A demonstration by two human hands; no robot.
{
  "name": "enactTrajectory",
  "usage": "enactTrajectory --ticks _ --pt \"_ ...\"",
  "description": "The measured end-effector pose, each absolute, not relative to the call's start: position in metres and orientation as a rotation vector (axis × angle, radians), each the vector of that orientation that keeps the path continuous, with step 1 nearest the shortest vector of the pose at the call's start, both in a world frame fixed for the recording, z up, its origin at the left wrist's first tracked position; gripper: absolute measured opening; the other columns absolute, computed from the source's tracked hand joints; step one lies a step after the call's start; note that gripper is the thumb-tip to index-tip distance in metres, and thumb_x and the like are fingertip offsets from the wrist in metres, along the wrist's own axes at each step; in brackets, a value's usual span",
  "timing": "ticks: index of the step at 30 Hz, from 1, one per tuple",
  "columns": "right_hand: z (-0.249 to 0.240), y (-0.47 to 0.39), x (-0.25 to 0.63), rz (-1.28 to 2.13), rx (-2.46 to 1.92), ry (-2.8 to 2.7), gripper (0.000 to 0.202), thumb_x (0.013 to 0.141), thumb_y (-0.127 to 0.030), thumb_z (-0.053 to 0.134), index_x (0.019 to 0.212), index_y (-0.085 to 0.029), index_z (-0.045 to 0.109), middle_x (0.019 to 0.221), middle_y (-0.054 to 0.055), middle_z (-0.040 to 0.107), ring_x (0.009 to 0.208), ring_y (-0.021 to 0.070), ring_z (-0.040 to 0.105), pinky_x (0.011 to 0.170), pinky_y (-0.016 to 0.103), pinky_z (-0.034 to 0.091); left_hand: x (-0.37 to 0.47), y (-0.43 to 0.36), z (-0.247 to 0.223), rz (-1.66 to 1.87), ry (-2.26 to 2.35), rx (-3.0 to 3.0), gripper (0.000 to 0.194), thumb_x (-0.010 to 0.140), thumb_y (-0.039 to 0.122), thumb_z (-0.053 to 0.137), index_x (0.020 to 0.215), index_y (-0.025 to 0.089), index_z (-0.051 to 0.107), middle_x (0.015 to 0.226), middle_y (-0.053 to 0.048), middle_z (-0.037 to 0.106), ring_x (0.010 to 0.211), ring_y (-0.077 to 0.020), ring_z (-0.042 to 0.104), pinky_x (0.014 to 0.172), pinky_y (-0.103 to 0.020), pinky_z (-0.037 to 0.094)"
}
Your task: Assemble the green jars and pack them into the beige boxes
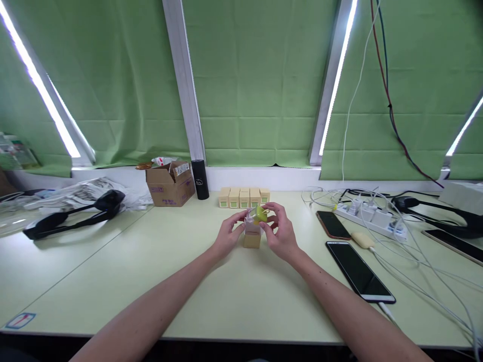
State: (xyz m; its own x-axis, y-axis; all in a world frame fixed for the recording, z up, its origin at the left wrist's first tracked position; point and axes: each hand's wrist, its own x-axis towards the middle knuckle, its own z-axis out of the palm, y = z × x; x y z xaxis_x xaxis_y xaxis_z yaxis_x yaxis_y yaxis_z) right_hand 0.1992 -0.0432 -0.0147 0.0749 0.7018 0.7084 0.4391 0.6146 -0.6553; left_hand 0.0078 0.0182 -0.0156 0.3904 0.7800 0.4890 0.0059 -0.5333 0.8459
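In the middle of the table stands a small tan box [252, 241], upright, with its pale top part raised. My left hand [228, 234] is closed at the left side of that top part, thumb and fingers pinching its edge. Between the fingers of my right hand [281, 234] is a small rounded yellow-green object [260, 214] with a thin pale loop, held just above the box. Its exact kind is too small to tell. Behind my hands, several similar small boxes [244, 198] stand side by side in a row.
An opened cardboard carton [169, 187] and a black cylinder [199, 179] stand at the back left. Black headgear-like straps [75, 216] lie farther left. On the right are phones [359, 271], a white power strip [372, 221] and tangled cables. Green curtains hang behind the table.
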Motion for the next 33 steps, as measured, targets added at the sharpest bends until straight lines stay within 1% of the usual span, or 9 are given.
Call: enactTrajectory --ticks 3,8,12,15,19,25,27,30,33 --pt "-0.015 -0.041 0.204 0.226 -1.057 -1.586 0.047 0.090 -0.024 0.061 0.133 -0.030 0.043 0.131 0.008 0.064 0.076 0.0175 0.070 0.060 0.032 0.054 0.007 0.019 -0.014 1.214 0.693 1.797 0.048 0.085 0.027 0.062 0.131 0.018 0.072 0.136 -0.011 0.071 0.118 -0.0293 0.063 0.105 -0.043 0.047" --pt "-0.015 -0.041 0.205 0.208 -1.123 -1.671 0.046 0.087 -0.022 0.061 0.130 -0.029 0.046 0.126 0.007 0.067 0.081 0.0199 0.068 0.061 0.032 0.052 0.008 0.020 -0.014 1.209 0.688 1.772 0.054 0.077 0.019 0.055 0.128 0.016 0.073 0.124 -0.009 0.075 0.105 -0.0247 0.064 0.101 -0.040 0.050" --pt "-0.012 -0.045 0.202 0.156 -1.179 -1.760 0.042 0.085 -0.018 0.061 0.124 -0.028 0.050 0.118 0.005 0.069 0.081 0.0202 0.065 0.064 0.033 0.052 0.007 0.022 -0.017 1.224 0.718 1.762 0.056 0.074 0.018 0.054 0.126 0.016 0.074 0.116 -0.009 0.076 0.103 -0.0243 0.064 0.098 -0.039 0.051" --pt "-0.013 -0.046 0.200 0.106 -1.244 -1.818 0.041 0.082 -0.015 0.062 0.120 -0.027 0.052 0.114 0.005 0.069 0.083 0.0214 0.065 0.069 0.036 0.052 0.007 0.022 -0.017 1.223 0.726 1.777 0.058 0.074 0.017 0.053 0.128 0.017 0.073 0.119 -0.008 0.075 0.104 -0.0235 0.064 0.096 -0.038 0.052" --pt "-0.015 -0.047 0.198 0.070 -1.279 -1.888 0.035 0.081 -0.012 0.062 0.113 -0.027 0.056 0.110 0.006 0.068 0.093 0.0241 0.064 0.074 0.037 0.052 0.007 0.021 -0.017 1.233 0.735 1.797 0.059 0.073 0.017 0.053 0.128 0.018 0.073 0.125 -0.009 0.074 0.103 -0.0231 0.064 0.096 -0.038 0.051" --pt "-0.017 -0.047 0.196 0.120 -1.289 -1.917 0.033 0.082 -0.011 0.062 0.111 -0.026 0.055 0.107 0.007 0.066 0.100 0.0262 0.060 0.067 0.034 0.051 0.007 0.021 -0.018 1.232 0.776 1.814 0.059 0.074 0.017 0.053 0.128 0.017 0.073 0.121 -0.009 0.075 0.102 -0.0230 0.064 0.096 -0.037 0.050" --pt "-0.019 -0.045 0.195 0.121 -1.270 -1.921 0.030 0.084 -0.012 0.061 0.110 -0.026 0.055 0.108 0.008 0.066 0.102 0.0266 0.059 0.066 0.033 0.051 0.007 0.020 -0.018 1.230 0.784 1.813 0.058 0.074 0.017 0.053 0.128 0.017 0.073 0.119 -0.009 0.076 0.102 -0.0228 0.065 0.095 -0.037 0.051" --pt "-0.022 -0.042 0.192 0.087 -1.254 -1.908 0.013 0.093 -0.015 0.053 0.101 -0.025 0.055 0.101 0.007 0.067 0.100 0.0256 0.058 0.070 0.034 0.050 0.007 0.019 -0.017 1.226 0.778 1.806 0.058 0.074 0.017 0.053 0.129 0.017 0.073 0.120 -0.009 0.075 0.103 -0.0225 0.065 0.095 -0.036 0.051" --pt "-0.024 -0.039 0.189 0.036 -1.271 -1.871 0.014 0.098 -0.015 0.047 0.092 -0.025 0.055 0.093 0.005 0.068 0.094 0.0238 0.060 0.073 0.034 0.048 0.007 0.019 -0.017 1.218 0.769 1.802 0.059 0.074 0.016 0.052 0.129 0.016 0.073 0.122 -0.009 0.074 0.103 -0.0219 0.064 0.097 -0.036 0.051"
